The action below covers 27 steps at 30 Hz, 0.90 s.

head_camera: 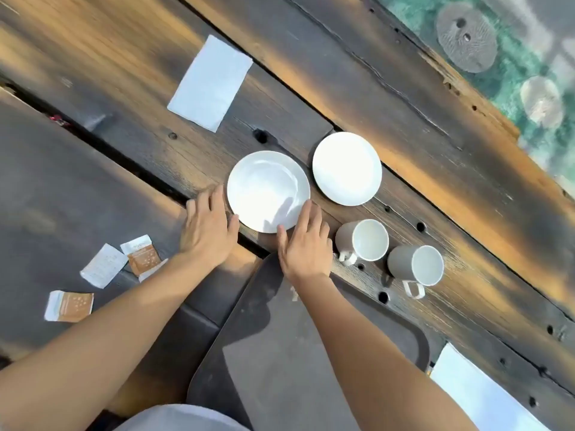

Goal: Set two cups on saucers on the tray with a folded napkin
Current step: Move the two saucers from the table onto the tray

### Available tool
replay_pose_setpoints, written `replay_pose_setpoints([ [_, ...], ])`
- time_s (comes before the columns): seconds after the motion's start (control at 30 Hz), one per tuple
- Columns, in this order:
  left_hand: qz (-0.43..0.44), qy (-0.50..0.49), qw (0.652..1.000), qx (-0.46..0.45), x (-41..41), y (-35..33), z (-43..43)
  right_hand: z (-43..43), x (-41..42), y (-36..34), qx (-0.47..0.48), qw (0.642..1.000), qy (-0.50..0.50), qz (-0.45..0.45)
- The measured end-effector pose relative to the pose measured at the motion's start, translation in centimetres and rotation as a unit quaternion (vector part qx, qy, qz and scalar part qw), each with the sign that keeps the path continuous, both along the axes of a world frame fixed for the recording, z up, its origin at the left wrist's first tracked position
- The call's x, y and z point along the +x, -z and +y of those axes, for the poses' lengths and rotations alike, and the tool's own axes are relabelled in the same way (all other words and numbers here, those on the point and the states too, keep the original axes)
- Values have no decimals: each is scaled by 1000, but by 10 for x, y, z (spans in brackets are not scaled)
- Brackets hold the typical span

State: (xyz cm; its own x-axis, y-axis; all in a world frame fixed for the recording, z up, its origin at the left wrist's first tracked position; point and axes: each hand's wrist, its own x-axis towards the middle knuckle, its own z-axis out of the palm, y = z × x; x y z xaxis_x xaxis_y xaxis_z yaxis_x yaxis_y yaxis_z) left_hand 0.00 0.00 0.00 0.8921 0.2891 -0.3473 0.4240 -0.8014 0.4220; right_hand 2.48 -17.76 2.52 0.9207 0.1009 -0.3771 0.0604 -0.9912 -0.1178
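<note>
Left hand (pixel 207 234), right hand (pixel 306 247) flanking saucer (pixel 264 188), fingers (pixel 306 213) at rim

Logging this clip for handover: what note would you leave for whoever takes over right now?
Left hand: open, fingers straight, at the near saucer's left rim.
Right hand: open, at the same saucer's right rim. The saucer is not yet lifted.
The far saucer, inner cup, outer cup and folded napkin lie on the wooden table. The tray holds none of them.
Done: nothing.
Left: both saucers onto the tray, a cup on each, then the napkin.
</note>
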Motion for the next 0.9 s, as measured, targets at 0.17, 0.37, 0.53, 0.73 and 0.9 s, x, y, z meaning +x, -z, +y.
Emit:
replay_pose_setpoints([
  [0.17, -1, -42, 999, 19, 30, 18, 0, 0, 38, 32, 21, 998, 50, -36],
  [0.37, -9, -42, 998, 40, 42, 27, -1, 6, 51, 58, -2, 998, 33, -62],
  [0.53, -4, -74, 997, -22, 50, 25, -6, 8, 53, 63, 39, 996, 45, -65],
  [0.73, 23, -138, 984, -107, 57, 17, -1, 15, 55, 55, 162, 973, 164, 7],
  [0.9, 35, -134, 983, -122, 46, 7, 6, 11, 46, 43, 183, 968, 172, 28],
])
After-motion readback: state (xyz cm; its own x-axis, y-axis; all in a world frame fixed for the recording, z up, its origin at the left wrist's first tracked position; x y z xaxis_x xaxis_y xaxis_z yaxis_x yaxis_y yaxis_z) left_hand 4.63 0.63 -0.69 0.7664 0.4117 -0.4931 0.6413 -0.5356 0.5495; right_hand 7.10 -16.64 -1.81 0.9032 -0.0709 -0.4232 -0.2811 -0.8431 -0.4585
